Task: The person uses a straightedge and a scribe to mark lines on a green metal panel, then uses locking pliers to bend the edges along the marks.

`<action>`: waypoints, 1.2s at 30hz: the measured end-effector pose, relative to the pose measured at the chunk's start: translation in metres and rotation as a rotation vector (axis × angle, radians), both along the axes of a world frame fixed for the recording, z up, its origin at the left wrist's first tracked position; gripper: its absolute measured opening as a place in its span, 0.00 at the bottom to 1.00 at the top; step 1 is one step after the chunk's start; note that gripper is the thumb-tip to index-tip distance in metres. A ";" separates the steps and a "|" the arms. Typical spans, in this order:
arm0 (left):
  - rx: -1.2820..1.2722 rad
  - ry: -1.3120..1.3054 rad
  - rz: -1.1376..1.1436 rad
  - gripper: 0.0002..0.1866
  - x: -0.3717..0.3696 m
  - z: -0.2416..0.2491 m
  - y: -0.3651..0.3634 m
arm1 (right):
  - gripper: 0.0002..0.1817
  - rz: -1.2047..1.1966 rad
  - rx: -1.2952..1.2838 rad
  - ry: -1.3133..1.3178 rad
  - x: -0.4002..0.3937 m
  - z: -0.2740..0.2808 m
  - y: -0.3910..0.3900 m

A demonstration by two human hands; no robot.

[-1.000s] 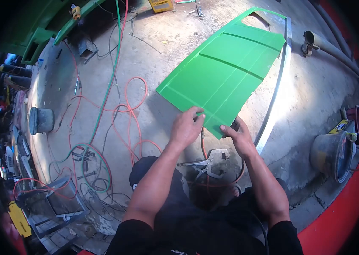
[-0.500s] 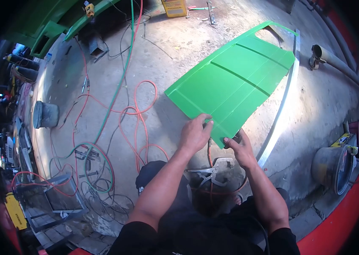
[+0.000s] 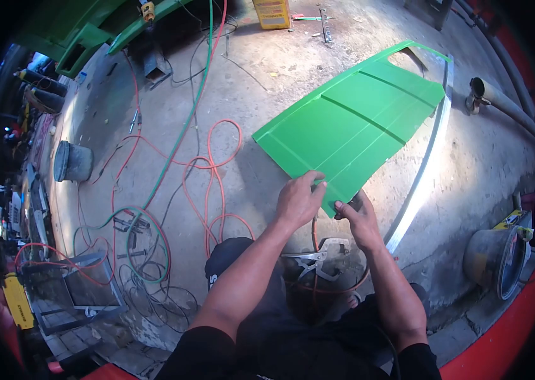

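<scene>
A green sheet-metal panel (image 3: pixel 349 120) with pressed ridges stretches away from me, its narrow near corner between my hands. My left hand (image 3: pixel 302 199) pinches the panel's near left edge, thumb and fingers closed over it. On the right side of that corner, my right hand (image 3: pixel 357 216) grips the edge with the thumb on top and the fingers underneath. Below the corner, a C-clamp locking plier (image 3: pixel 321 258) lies on the floor between my legs. A long bright metal bar (image 3: pixel 429 164) runs along the floor to the right of the panel, overlapping the panel's far tip in this view.
Orange hose (image 3: pixel 220 183) and green hose (image 3: pixel 182 133) loop over the concrete floor at left. A dark bucket (image 3: pixel 72 161) stands beyond them. A metal frame (image 3: pixel 84 285) sits at lower left, a yellow thinner can (image 3: pixel 272 14) at the back. To the right are a pipe (image 3: pixel 514 111) and a large pot (image 3: pixel 495 259).
The view has shifted slightly, so the floor items sit a little further right and lower at the top. Both hands keep their hold on the panel, whose near corner appears slightly higher.
</scene>
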State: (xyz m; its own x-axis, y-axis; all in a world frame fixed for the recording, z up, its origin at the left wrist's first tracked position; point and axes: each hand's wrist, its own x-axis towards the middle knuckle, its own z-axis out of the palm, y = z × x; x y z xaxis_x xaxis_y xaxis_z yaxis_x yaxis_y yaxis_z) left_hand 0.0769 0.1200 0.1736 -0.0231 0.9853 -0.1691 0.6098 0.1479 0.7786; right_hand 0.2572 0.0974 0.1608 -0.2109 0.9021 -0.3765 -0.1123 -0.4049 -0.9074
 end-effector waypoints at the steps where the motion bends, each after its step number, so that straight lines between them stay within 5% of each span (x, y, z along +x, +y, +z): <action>1: -0.001 -0.011 0.004 0.18 0.000 0.000 -0.001 | 0.24 0.002 0.000 0.001 -0.001 0.000 0.000; 20: 0.064 -0.072 0.038 0.16 -0.004 -0.003 0.001 | 0.26 -0.034 -0.013 -0.021 -0.005 0.002 -0.001; 25: 0.051 -0.199 0.250 0.15 -0.012 0.011 0.006 | 0.28 -0.007 -0.045 -0.013 -0.004 -0.002 0.000; 36: 0.107 -0.227 0.295 0.15 -0.009 0.008 0.008 | 0.32 0.013 -0.037 -0.016 -0.003 -0.005 0.000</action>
State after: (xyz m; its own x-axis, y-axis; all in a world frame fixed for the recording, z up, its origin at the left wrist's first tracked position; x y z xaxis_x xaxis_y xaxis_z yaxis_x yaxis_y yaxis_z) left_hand 0.0679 0.1282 0.1815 -0.2825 0.9542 -0.0989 0.3637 0.2019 0.9094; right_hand 0.2545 0.0979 0.1554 -0.2158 0.8847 -0.4133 -0.0921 -0.4398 -0.8933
